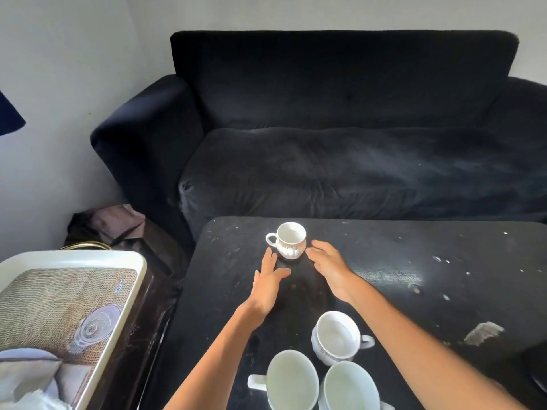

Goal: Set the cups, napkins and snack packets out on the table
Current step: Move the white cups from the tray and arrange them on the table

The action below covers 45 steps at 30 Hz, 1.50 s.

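A small white cup (291,239) with a gold band stands upright near the far edge of the black table (414,291), its handle pointing left. My left hand (268,284) lies just in front and left of it, fingers straight, fingertips close to its base. My right hand (328,266) hovers to the cup's right, fingers relaxed, holding nothing. Three more white cups stand at the near edge: one patterned cup (336,337) with its handle to the right, and two plain ones (291,380) (350,386) in front of it.
A dark sofa (340,143) runs behind the table. At the left, a white-rimmed tray (88,257) with a burlap picture holds some pale cloth or napkins (26,377). A dark bag (115,223) lies on the floor by the sofa arm.
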Tool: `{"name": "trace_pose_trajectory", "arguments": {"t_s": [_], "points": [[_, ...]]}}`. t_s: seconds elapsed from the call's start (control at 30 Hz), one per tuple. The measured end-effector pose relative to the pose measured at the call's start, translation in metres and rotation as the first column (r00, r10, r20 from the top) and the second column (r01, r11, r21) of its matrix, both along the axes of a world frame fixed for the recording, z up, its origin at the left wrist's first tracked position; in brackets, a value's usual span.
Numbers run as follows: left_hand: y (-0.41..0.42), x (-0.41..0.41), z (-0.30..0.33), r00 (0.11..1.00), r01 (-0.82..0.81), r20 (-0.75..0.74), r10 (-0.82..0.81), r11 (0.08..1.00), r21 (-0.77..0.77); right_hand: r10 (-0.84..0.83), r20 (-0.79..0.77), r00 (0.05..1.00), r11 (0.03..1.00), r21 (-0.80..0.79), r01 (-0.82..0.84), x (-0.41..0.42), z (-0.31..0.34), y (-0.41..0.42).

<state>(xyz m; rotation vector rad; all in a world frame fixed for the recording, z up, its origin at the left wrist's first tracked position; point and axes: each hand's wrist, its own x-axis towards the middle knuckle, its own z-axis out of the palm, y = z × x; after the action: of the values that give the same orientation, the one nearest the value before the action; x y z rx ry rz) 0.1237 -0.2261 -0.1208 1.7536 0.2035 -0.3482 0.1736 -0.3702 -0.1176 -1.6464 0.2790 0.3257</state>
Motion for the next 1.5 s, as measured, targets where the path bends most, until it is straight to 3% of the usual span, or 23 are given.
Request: {"name": "trace_pose_trajectory", "arguments": {"t_s": [0.27, 0.47, 0.63, 0.87, 1.07, 1.3, 1.5], "points": [[0.014, -0.052, 0.016, 0.988, 0.144, -0.066, -0.143, 0.989, 0.021, 0.061, -0.083, 0.995, 0.997, 0.043, -0.058, -0.062, 0.014, -0.050], [0.020, -0.086, 0.041, 0.936, 0.336, -0.139, -0.324, 0.939, 0.075, -0.061, -0.046, 0.997, 0.997, -0.049, 0.059, -0.137, 0.018, -0.074], [0.010, -0.099, 0.061, 0.906, 0.412, -0.170, -0.387, 0.898, 0.155, -0.169, -0.027, 0.985, 0.985, -0.035, 0.168, -0.185, 0.019, -0.078], [-0.004, -0.097, 0.074, 0.843, 0.533, -0.247, -0.478, 0.801, 0.270, -0.164, -0.005, 0.986, 0.986, -0.006, 0.164, -0.199, 0.024, -0.065], [-0.013, -0.094, 0.071, 0.833, 0.552, -0.210, -0.511, 0.744, 0.378, -0.165, -0.003, 0.986, 0.986, 0.009, 0.165, -0.194, 0.020, -0.059], [-0.022, -0.083, 0.066, 0.847, 0.530, -0.167, -0.504, 0.784, 0.324, -0.187, 0.015, 0.982, 0.982, 0.010, 0.186, -0.174, 0.008, -0.057], [-0.030, -0.070, 0.066, 0.857, 0.516, -0.109, -0.504, 0.845, 0.139, -0.266, 0.082, 0.960, 0.959, -0.075, 0.272, -0.148, 0.000, -0.050]]}}
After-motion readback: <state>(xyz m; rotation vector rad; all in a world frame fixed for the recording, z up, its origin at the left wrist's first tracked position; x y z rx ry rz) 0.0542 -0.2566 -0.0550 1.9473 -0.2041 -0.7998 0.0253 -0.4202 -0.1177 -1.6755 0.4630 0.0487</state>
